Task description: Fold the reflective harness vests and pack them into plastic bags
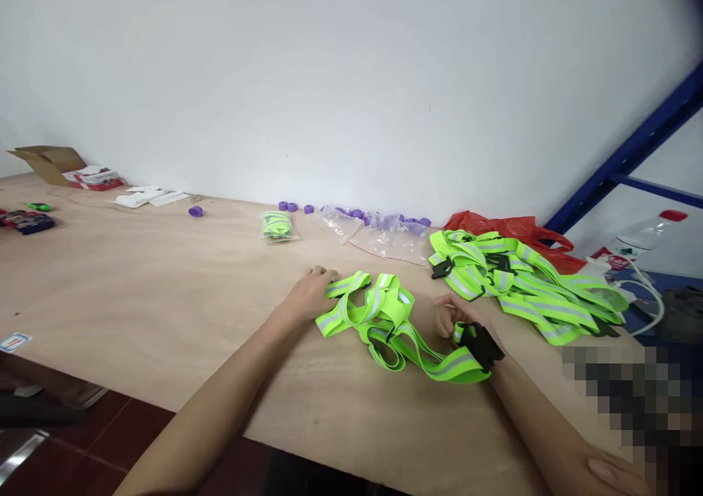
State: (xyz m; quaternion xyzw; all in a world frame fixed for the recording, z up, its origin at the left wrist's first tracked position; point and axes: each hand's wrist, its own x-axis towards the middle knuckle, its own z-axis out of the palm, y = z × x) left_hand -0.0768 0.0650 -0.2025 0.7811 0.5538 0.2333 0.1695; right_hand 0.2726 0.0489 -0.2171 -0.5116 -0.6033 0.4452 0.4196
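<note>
A neon-green strap with silver stripes [384,313] lies loosely looped on the wooden table between my hands. My left hand [314,291] rests at its left end, fingers closed over the strap's edge. Near the strap's right end is my right hand [460,316], its fingers curled round a short bit of the strap. A black buckle [481,346] hangs over my right wrist. To the right, a heap of similar green straps [527,280] lies with black buckles among them. A folded green strap in a clear bag [277,226] sits farther back.
Clear plastic bags [389,239] and purple caps [356,215] lie by the wall. A red bag [510,231] and a bottle [648,236] stand at right, near a blue frame [631,148]. An open cardboard box [49,163] is far left.
</note>
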